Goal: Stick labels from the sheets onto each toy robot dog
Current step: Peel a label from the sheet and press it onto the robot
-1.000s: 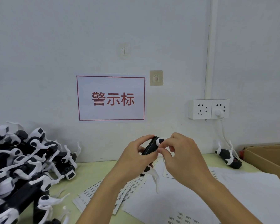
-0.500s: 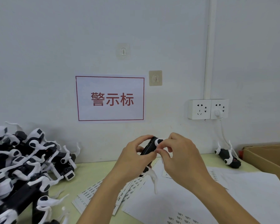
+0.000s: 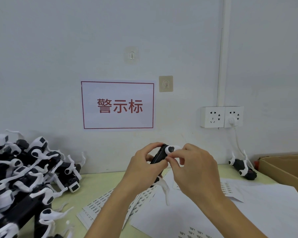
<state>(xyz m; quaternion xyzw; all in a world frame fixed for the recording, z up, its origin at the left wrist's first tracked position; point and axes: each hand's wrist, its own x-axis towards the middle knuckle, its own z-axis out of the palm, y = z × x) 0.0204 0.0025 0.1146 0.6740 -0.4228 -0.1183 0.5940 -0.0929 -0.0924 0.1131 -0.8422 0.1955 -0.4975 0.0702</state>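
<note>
Head view: both hands (image 3: pixel 170 170) on toy robot dog (image 3: pixel 159 156)

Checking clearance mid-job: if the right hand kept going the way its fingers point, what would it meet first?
The right hand points left, so it would meet the held toy robot dog, then the left hand; depth looks matched.

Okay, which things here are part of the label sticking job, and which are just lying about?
Part of the job:
- held toy dog, gripped by left hand and right hand
- label sheets
- dog pile
- lone dog

Lying about:
- cardboard box
- wall sign
- sockets
- hooks
</note>
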